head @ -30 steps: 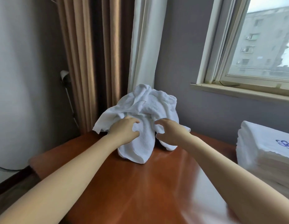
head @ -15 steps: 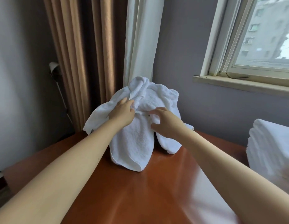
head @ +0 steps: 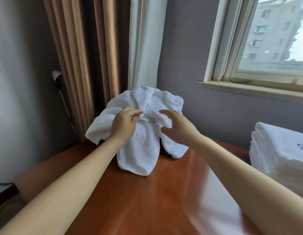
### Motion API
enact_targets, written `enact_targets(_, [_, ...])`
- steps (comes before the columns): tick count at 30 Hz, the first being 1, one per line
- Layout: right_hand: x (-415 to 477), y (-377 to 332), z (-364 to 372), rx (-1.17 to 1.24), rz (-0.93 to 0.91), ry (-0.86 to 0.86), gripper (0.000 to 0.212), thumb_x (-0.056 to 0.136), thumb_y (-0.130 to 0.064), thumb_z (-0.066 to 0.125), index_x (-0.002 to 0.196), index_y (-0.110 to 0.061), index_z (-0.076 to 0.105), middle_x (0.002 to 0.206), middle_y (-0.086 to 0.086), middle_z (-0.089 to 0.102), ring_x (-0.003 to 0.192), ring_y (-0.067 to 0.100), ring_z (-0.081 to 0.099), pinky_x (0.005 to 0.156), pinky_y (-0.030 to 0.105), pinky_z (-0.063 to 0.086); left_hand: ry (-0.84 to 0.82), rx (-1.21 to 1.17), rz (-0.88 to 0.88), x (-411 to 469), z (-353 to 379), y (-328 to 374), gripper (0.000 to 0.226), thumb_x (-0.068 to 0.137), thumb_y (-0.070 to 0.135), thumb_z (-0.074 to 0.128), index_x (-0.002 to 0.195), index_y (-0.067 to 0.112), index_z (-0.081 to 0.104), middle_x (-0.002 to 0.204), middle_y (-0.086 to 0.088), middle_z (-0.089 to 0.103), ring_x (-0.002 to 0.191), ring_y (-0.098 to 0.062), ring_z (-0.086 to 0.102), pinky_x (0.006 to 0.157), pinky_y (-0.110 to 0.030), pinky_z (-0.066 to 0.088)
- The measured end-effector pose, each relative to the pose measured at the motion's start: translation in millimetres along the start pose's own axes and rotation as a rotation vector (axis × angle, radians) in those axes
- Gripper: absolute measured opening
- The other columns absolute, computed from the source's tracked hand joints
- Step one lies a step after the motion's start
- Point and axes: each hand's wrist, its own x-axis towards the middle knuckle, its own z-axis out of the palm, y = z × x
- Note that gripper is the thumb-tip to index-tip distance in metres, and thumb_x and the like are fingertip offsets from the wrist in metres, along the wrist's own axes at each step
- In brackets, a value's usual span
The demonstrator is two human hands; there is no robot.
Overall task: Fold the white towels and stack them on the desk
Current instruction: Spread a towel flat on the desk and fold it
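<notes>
A crumpled heap of white towels (head: 142,146) sits at the far end of the reddish-brown desk (head: 164,200), with flaps hanging down its front. My left hand (head: 125,124) pinches a fold of towel near the top of the heap between thumb and fingers. My right hand (head: 174,128) hovers just to the right with spread, curved fingers at the cloth, holding nothing that I can see. A stack of folded white towels (head: 279,150) with a blue mark stands at the desk's right edge.
Brown curtains (head: 82,56) and a white curtain (head: 144,39) hang behind the heap. A window (head: 274,39) with a sill is at the upper right. A grey wall is on the left, with a thin white stand (head: 60,92) by the curtains.
Both hands have moved up the heap from its lower front. The left hand now pinches a fold near the top, and the right hand has opened its fingers off the cloth.
</notes>
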Motion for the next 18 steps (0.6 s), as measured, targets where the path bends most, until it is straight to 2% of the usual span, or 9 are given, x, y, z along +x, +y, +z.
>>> enact_targets(3, [-13,-9,-10,-0.008,-0.002,-0.002,0.059,0.089,-0.025,0.062,0.144,-0.033,0.041,0.144,-0.008,0.046,0.122,0.013,0.051,0.079,0.024,0.038,-0.062,0.044,-0.005,-8,-6,9,0.022,0.097,0.012,0.058,0.104,0.026,0.073,0.110,0.017,0.059,0.100,0.005,0.056,0.082,-0.009,0.042])
enact_targets(7, [-31,-16,-21,-0.046,-0.005,-0.005,0.058,0.089,-0.028,0.063,0.143,-0.033,0.043,0.143,-0.008,0.046,0.121,0.012,0.051,0.080,0.026,0.040,-0.236,0.185,-0.158,-16,-15,8,0.040,0.094,0.017,0.058,0.133,0.025,0.058,0.143,0.010,0.041,0.123,-0.011,0.050,0.095,-0.023,0.042])
enact_targets(9, [-36,-18,-23,-0.067,-0.001,-0.019,0.058,0.089,-0.029,0.063,0.143,-0.033,0.043,0.144,-0.008,0.046,0.123,0.013,0.050,0.081,0.027,0.040,-0.296,0.252,-0.188,-18,-17,10,0.048,0.095,0.021,0.058,0.142,0.026,0.050,0.153,0.006,0.030,0.132,-0.016,0.043,0.099,-0.027,0.039])
enact_targets(14, [-38,-21,-17,-0.096,0.021,-0.086,0.059,0.088,-0.029,0.062,0.143,-0.032,0.043,0.143,-0.007,0.046,0.122,0.016,0.051,0.080,0.026,0.039,-0.318,0.321,-0.192,-16,-16,14,0.051,0.095,0.029,0.057,0.145,0.025,0.045,0.160,0.003,0.021,0.143,-0.017,0.029,0.109,-0.034,0.034])
enact_targets(18, [-36,-14,-10,-0.104,0.036,-0.111,0.058,0.089,-0.030,0.060,0.144,-0.033,0.043,0.146,-0.010,0.043,0.130,0.013,0.045,0.078,0.024,0.038,-0.405,0.435,-0.218,-7,-11,11,0.057,0.096,0.032,0.057,0.150,0.026,0.038,0.164,-0.004,0.011,0.151,-0.024,0.011,0.119,-0.043,0.026])
